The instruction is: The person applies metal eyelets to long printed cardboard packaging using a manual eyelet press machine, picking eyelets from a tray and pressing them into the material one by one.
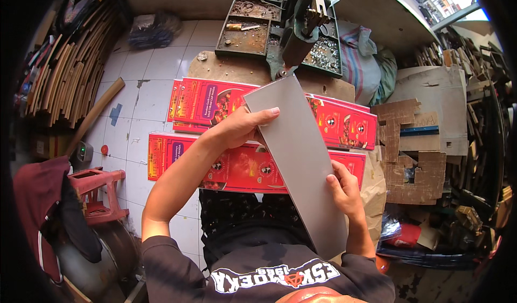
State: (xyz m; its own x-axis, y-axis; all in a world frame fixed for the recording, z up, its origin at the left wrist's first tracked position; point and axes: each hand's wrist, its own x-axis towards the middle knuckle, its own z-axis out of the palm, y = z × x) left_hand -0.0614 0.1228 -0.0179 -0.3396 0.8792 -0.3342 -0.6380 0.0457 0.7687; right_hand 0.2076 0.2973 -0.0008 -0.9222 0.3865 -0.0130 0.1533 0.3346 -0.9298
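The left hand (242, 126) is closed on the long edge of a grey cardboard sheet (299, 157), thumb lying across its plain face up near the far end, fingers tucked behind. The right hand (344, 187) grips the opposite long edge lower down, closer to the body, thumb on top. Between them the sheet runs slantwise, its far corner reaching toward a green metal press (296, 31) that stands beyond the left hand.

Under both hands lie flat red printed cartons (215, 101) in two overlapping rows, one row beneath the wrists and the other just past the left thumb, spread over a brown board (237, 69) and the white tiled floor (145, 96). Attached to the press are grimy trays (247, 23), one holding small metal bits.

Out past the right hand sit cut brown cardboard scraps (412, 157) and a striped sack (353, 58). Well off beyond the left elbow stand a red plastic stool (97, 190) and, farther back, a stack of wooden strips (70, 66).
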